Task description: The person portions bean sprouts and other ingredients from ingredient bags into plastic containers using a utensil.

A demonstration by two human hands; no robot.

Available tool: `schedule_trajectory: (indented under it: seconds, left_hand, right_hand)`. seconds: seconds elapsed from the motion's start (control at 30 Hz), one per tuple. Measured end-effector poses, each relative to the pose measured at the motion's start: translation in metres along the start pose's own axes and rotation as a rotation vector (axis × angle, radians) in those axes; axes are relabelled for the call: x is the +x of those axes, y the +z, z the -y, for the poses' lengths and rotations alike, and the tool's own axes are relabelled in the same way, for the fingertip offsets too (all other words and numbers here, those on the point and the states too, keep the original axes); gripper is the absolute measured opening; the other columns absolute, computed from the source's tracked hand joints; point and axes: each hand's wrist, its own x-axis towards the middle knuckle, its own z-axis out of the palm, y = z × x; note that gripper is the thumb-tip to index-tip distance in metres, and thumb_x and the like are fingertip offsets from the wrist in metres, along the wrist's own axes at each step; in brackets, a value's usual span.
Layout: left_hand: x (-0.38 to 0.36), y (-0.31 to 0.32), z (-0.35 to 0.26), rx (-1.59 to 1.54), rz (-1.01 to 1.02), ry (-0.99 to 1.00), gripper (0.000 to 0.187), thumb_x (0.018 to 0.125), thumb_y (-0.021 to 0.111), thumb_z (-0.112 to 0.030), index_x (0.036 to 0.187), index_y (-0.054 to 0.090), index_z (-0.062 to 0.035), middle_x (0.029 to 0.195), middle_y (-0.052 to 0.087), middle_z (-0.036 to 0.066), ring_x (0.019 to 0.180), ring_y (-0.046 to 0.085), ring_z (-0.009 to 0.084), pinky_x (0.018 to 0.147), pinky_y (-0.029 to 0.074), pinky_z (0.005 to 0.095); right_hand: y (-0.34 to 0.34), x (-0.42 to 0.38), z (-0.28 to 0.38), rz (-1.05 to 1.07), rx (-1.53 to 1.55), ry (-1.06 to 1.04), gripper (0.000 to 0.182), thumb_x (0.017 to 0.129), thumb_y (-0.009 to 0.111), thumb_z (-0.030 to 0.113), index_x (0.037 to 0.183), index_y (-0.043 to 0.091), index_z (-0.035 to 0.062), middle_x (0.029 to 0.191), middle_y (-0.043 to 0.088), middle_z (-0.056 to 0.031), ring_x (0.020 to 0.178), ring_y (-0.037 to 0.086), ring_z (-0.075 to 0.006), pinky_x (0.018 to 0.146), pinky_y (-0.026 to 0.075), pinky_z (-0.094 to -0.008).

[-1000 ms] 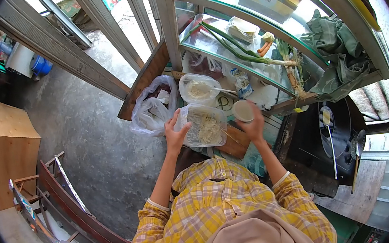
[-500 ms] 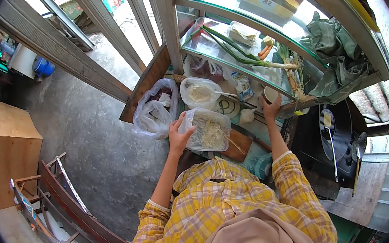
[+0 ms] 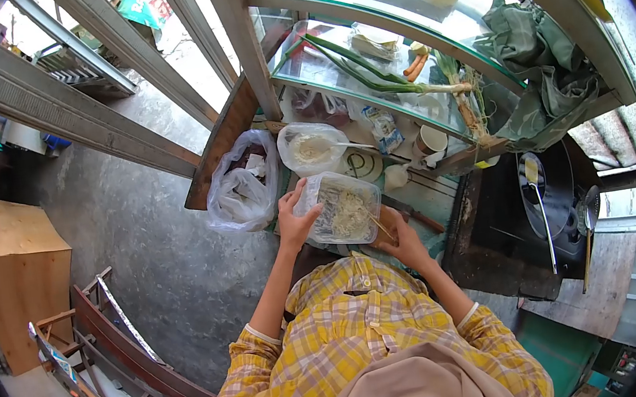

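Observation:
My left hand (image 3: 298,218) grips the left side of a clear rectangular plastic container (image 3: 327,227), thumb near the rim. Inside lies a pale, shredded or battered-looking mix (image 3: 351,214), with a thin wooden stick (image 3: 379,225) leaning out to the right. My right hand (image 3: 403,242) is curled at the container's lower right corner, close to the stick's end; its fingertips are partly hidden. Beyond the container stands a white tub (image 3: 292,140) of pale powder with a spoon in it. A paper cup (image 3: 429,141) stands farther right on the counter.
A bin-bag-lined container (image 3: 243,199) sits left of the tub. Spring onions (image 3: 375,78) lie on the glass shelf above. At right, a black wok (image 3: 568,186) holds a long-handled spatula (image 3: 539,201), with a skimmer (image 3: 589,218) beside it. Wooden posts (image 3: 89,115) border the counter.
My right hand has let go of the paper cup, which now stands on the counter, and moved left to the plastic container. The container has shifted slightly right with my left hand.

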Motion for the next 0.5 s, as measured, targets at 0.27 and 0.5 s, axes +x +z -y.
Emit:
schedule_trajectory:
  seconds: [0.27, 0.5]
  left_hand:
    - [-0.003, 0.008, -0.01, 0.12, -0.001, 0.121, 0.069, 0.064, 0.077, -0.033, 0.129, 0.056, -0.0238, 0.113, 0.049, 0.015, 0.108, 0.048, 0.0289, 0.095, 0.039, 0.0381]
    - [-0.002, 0.012, -0.023, 0.172, 0.003, 0.127, 0.068, 0.064, 0.076, -0.032, 0.128, 0.057, -0.0234, 0.112, 0.048, 0.014, 0.105, 0.048, 0.0294, 0.095, 0.039, 0.0384]
  right_hand:
    - [0.001, 0.033, 0.018, -0.075, -0.412, -0.007, 0.021, 0.089, 0.05, 0.021, 0.099, 0.06, 0.0052, 0.084, 0.064, -0.0172, 0.076, 0.061, -0.0386, 0.064, 0.048, -0.0475]
    - [-0.013, 0.008, 0.029, 0.083, -0.443, 0.117, 0.023, 0.09, 0.048, 0.024, 0.097, 0.06, 0.0052, 0.079, 0.063, -0.0215, 0.074, 0.061, -0.0406, 0.063, 0.047, -0.0506]
